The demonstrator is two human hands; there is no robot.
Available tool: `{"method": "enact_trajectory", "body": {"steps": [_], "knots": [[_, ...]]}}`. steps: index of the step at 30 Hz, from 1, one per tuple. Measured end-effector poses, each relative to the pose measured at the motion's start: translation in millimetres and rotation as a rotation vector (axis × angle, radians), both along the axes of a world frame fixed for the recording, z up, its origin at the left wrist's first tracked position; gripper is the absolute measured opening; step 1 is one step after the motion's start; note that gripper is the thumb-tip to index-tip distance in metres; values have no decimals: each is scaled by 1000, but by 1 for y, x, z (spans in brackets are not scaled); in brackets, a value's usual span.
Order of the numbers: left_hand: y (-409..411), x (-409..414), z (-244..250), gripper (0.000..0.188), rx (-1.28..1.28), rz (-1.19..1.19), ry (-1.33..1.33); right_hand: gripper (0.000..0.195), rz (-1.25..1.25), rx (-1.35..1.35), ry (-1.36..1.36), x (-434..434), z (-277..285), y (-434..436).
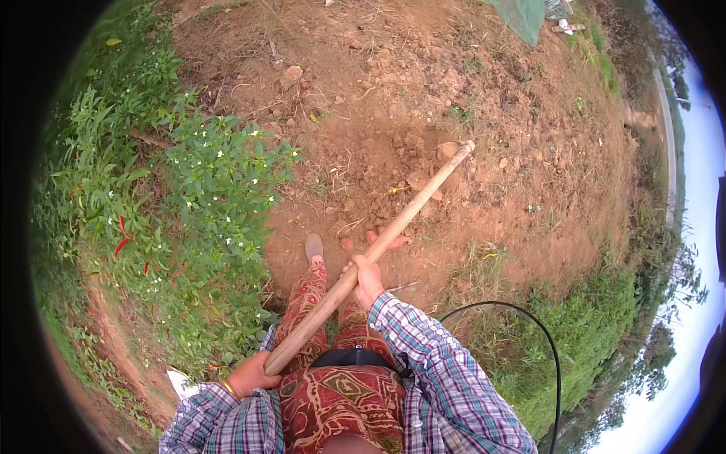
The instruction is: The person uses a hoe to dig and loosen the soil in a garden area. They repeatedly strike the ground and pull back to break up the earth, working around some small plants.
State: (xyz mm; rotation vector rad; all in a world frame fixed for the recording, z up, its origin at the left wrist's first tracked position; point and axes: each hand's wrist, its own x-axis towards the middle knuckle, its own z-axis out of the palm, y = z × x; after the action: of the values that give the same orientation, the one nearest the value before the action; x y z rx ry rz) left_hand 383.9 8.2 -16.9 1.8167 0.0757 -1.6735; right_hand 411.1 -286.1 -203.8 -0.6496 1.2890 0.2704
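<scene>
A long wooden tool handle (397, 227) runs diagonally in front of me, its far end down at the loosened reddish soil (391, 147). My left hand (252, 374) is closed around the near end by my waist, a yellow bangle on its wrist. Farther up the shaft, my right hand (367, 278) grips it too. The tool's head is hidden by the handle's end and the soil. Several reddish tubers (397, 243), which look like sweet potatoes, lie on the ground just beyond my feet, partly behind the handle.
Chilli pepper plants (221, 187) with white flowers and red pods stand close on the left. Low green plants (578, 329) grow at the right, near a black curved cable (544, 326). A green net or sheet (522, 20) lies at the top right. One shoe (313, 247) shows on the soil.
</scene>
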Motion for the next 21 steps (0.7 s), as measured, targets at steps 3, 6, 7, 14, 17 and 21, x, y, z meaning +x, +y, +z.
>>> {"method": "enact_trajectory", "body": {"steps": [3, 6, 7, 14, 17, 21], "knots": [[56, -30, -14, 47, -12, -108, -76, 22, 19, 163, -4, -26, 4, 24], [68, -62, -24, 49, 54, -73, -101, 25, -23, 116, -54, -30, -33, 7], [63, -68, -28, 48, 86, -74, -105, 26, -46, 61, -79, -27, -52, -7], [52, -168, -34, 51, 310, -197, -110, 18, 18, 120, 193, -61, -52, -7], [45, -210, -49, 42, 529, -167, -215, 16, 40, 236, 129, -60, -34, -21], [-32, -174, -88, 39, 396, -14, -571, 14, 38, 180, -63, 21, 23, -83]]}}
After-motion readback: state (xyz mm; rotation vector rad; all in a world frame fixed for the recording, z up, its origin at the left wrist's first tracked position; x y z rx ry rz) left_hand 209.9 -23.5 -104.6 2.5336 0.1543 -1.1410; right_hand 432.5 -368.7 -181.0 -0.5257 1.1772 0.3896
